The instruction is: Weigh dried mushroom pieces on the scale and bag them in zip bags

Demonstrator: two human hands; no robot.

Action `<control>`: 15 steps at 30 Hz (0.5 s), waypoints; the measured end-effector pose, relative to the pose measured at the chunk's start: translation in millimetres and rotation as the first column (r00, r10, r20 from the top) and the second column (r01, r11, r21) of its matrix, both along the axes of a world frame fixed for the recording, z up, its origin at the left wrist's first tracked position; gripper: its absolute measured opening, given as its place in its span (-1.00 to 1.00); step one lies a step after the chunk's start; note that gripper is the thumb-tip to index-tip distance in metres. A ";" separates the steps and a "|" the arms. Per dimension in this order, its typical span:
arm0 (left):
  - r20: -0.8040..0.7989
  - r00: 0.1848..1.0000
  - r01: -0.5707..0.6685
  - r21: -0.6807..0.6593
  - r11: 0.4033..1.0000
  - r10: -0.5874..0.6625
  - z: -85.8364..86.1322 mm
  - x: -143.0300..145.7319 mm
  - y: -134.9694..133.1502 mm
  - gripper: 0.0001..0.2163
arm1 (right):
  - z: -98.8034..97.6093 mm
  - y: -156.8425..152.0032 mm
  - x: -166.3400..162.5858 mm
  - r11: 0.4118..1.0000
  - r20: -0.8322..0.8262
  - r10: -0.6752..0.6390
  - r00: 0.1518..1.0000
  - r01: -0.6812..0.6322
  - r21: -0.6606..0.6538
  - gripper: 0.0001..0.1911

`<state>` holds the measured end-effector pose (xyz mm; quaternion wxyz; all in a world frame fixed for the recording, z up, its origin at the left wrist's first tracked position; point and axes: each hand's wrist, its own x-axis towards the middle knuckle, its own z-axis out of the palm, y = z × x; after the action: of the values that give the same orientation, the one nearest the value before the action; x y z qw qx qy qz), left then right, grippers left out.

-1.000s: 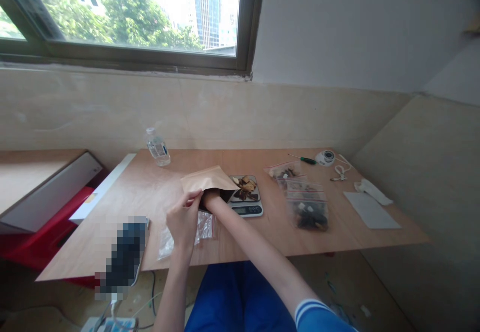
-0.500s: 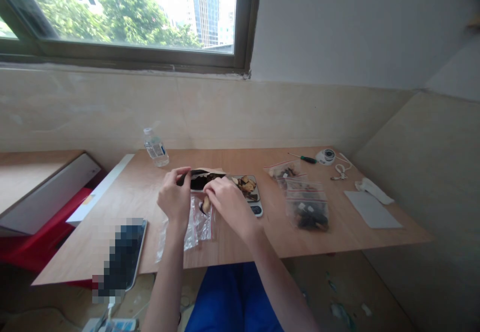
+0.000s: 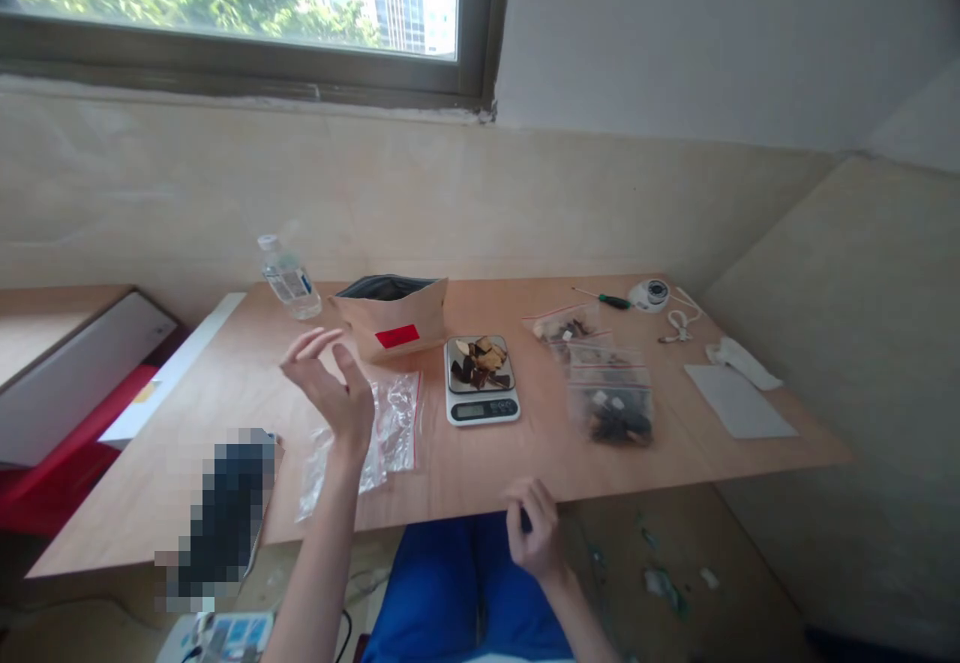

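My left hand (image 3: 334,388) is raised above the table with its fingers and thumb apart, and it holds nothing. Behind it stands a brown paper pouch (image 3: 424,313) with a red label and a gaping top. Below and beside the hand lie clear zip bags (image 3: 397,418) with red seal lines. A white kitchen scale (image 3: 484,413) bears a heap of dried brown and dark slices (image 3: 484,361); its display cannot be read. My right hand (image 3: 536,528) is over my lap at the table's front edge, fingers loosely curled, with nothing visible in it.
Filled zip bags (image 3: 611,403) lie right of the scale. Farther back are a green-handled screwdriver (image 3: 615,301) and a white camera (image 3: 651,294) with its cable. A white sheet (image 3: 739,403) lies at the right, a water bottle (image 3: 291,281) stands back left, and a blurred-out phone (image 3: 225,513) lies front left.
Both hands have left the pouch, which now stands upright at the back. My left hand has opened and my right has drawn back toward my lap. The view has tilted down.
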<state>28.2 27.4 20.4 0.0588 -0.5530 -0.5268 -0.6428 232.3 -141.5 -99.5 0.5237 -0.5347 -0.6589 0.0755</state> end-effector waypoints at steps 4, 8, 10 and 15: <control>-0.211 0.867 0.416 -0.191 0.889 -0.451 -43.1 13.3 -16.8 -0.82 | -13.8 -34.8 -5.7 0.973 0.018 0.082 0.997 -0.076 -0.217 -0.78; -0.106 0.772 0.485 -0.538 0.689 -0.626 -63.9 51.4 17.4 -0.72 | -9.2 -40.9 -16.5 0.871 0.016 0.269 0.963 -0.236 -0.430 -0.77; -0.102 0.752 0.490 -0.572 0.657 -0.651 -66.8 68.1 43.9 -0.70 | -14.1 -48.0 -21.9 0.737 0.003 0.364 0.931 -0.286 -0.613 -0.78; -0.114 0.639 0.533 -0.648 0.545 -0.761 -76.8 82.8 84.9 -0.72 | -44.3 -67.5 -30.1 0.485 0.071 0.439 0.896 -0.170 -0.858 -0.78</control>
<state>111.0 112.2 -56.4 -0.2507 -0.8154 -0.4189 -0.3112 202.2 -209.0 -143.8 0.0842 -0.5958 -0.6942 0.3950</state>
